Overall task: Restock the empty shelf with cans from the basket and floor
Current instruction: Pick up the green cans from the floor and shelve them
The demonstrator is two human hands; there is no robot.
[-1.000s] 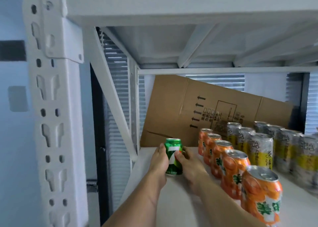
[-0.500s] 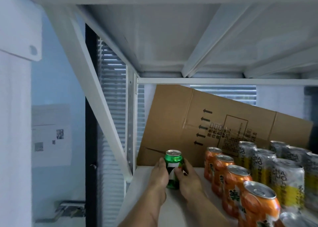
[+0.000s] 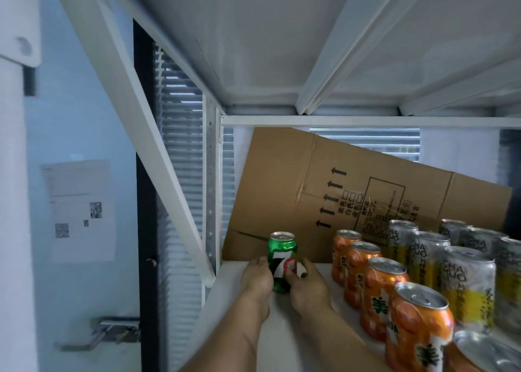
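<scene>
A green aluminium drink can with a white and red logo [image 3: 282,261] stands upright on the white metal shelf [image 3: 225,309], its long axis vertical, silver lid and pull tab up, logo turned toward the near side. It sits at the far left of the shelf, held between both hands: the left hand [image 3: 257,277] wraps the can's left side with curled fingers, and the right hand [image 3: 306,282] closes on its right side with the thumb laid across the logo, so each grip is closed on the can. Just beyond it, a flattened brown cardboard box with printed black arrows [image 3: 338,194] leans tilted against the far side of the shelf, its lower edge close behind the can. To the left, the shelf's edge ends at a white perforated upright post [image 3: 211,191] and a white diagonal brace [image 3: 146,134], with a strip of bare shelf between the can and that edge. To the right, a gap of bare shelf separates the green can from a row of orange drink cans [image 3: 375,287] running from far to near, and further right stand rows of silver and yellow drink cans [image 3: 456,281], all upright. The underside of the white upper shelf [image 3: 282,47] with its ribs closes the space well above the can tops. A sheet of printed paper [image 3: 81,211] hangs on the wall at far left.
</scene>
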